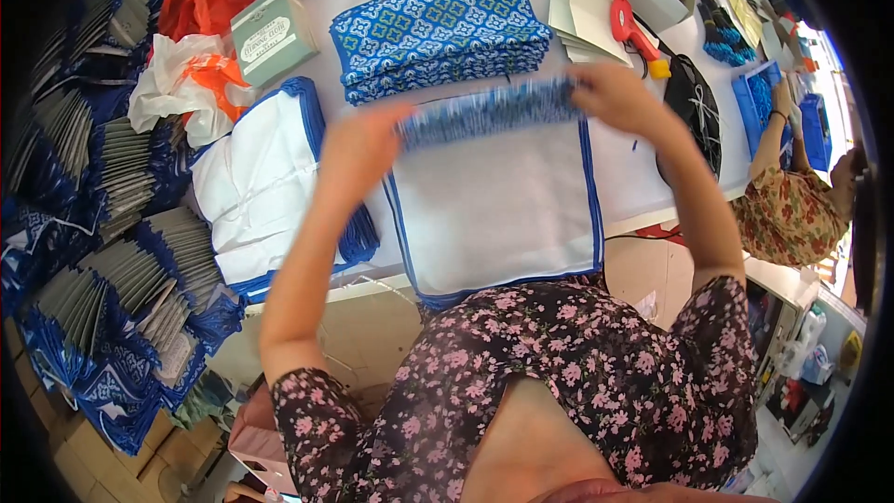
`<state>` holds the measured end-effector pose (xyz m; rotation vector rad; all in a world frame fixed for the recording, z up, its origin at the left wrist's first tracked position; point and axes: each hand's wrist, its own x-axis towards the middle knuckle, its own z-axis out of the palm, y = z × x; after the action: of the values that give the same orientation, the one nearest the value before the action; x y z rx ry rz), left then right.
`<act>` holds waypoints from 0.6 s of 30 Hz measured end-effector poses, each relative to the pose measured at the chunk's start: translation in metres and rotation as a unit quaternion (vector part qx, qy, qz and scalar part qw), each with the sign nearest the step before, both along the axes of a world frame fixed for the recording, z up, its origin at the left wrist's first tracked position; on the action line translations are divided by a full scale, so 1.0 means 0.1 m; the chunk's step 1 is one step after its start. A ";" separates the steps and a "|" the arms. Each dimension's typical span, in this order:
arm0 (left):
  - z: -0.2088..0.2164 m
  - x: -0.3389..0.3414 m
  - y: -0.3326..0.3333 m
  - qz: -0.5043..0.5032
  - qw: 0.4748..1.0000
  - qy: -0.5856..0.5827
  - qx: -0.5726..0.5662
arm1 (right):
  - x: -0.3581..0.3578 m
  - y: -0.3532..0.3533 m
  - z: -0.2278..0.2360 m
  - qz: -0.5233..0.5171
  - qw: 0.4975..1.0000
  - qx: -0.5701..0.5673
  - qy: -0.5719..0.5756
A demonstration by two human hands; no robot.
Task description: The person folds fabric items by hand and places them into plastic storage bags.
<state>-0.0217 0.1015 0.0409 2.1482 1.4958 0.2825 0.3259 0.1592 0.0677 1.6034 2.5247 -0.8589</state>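
My left hand (361,151) and my right hand (616,101) each pinch one end of a blue patterned cloth (498,117), which is stretched between them and smeared by motion. Below it lies a white cloth face with a blue border (498,210), its near edge against my body. Whether the patterned strip is the far part of that same cloth, I cannot tell. Just beyond my hands sits a neat pile of folded blue patterned cloths (438,33). To the left of my left forearm lies a stack of white cloths with blue edges (253,191).
A pale green box (273,39) stands beside white and orange plastic bags (191,84). Many bundled packs (121,307) crowd the left. At right are a red tool with a yellow end (635,33), a black bag (689,116) and another person (787,196) by blue bins.
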 end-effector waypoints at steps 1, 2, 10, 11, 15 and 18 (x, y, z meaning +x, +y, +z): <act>0.08 -0.11 0.33 -0.037 0.995 -0.034 0.087 | 0.06 0.27 0.02 0.010 0.995 0.070 0.065; 0.45 -0.13 0.53 -0.012 0.995 0.021 0.096 | 0.00 0.47 0.30 0.024 0.991 0.114 0.063; 1.01 -0.15 1.02 -0.013 0.926 0.001 0.378 | -0.05 0.85 0.73 0.059 0.935 0.302 0.177; 0.86 -0.17 1.00 -0.013 0.925 0.001 0.380 | -0.11 0.80 0.63 0.104 0.907 0.373 0.166; 0.05 -0.26 0.89 -0.083 0.972 0.047 0.215 | -0.12 0.66 -0.26 0.103 0.926 0.355 0.074; -0.12 -0.26 0.65 -0.043 0.988 -0.016 0.149 | -0.19 0.28 -0.26 0.093 0.953 0.278 0.072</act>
<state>-0.0477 0.1665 0.0288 2.4206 1.4107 0.5371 0.3071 0.1876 0.0419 1.4040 3.1590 -0.2560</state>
